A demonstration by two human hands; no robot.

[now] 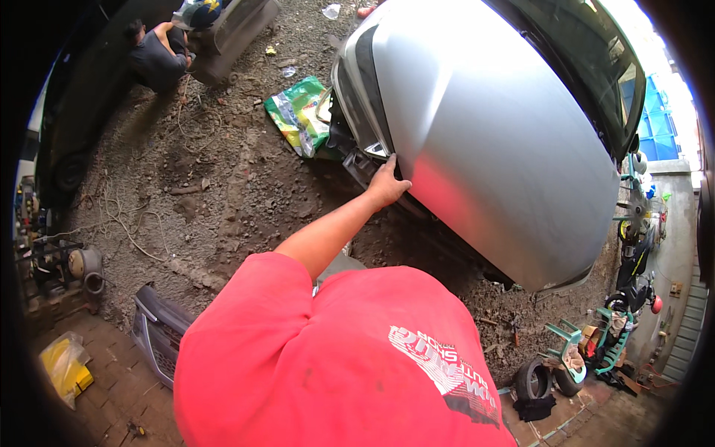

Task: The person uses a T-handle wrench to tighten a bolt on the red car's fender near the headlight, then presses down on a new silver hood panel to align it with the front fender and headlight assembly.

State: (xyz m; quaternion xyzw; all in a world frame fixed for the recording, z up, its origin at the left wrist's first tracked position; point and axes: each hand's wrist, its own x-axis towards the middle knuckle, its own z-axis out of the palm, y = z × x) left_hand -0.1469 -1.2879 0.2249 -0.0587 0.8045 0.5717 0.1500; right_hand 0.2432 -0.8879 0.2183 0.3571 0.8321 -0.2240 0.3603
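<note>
My left hand point(386, 183) touches the front edge of a silver car bonnet point(491, 141) beside the headlight point(360, 100), its index finger extended and thumb apart; some fingertips are hard to make out. Below the headlight is a dark exposed front section point(356, 164) of the car. A red-pink reflection shows on the bonnet near my hand. My right hand is out of sight, perhaps behind my red-shirted body.
A green plastic sack point(294, 112) lies by the car, and a detached bumper point(153, 335) at lower left. A crouching person point(156, 56) works beside another vehicle at upper left. Cords lie on gravel. Tyres point(532, 384), chairs point(570, 350) and motorbikes point(633, 268) line the right side.
</note>
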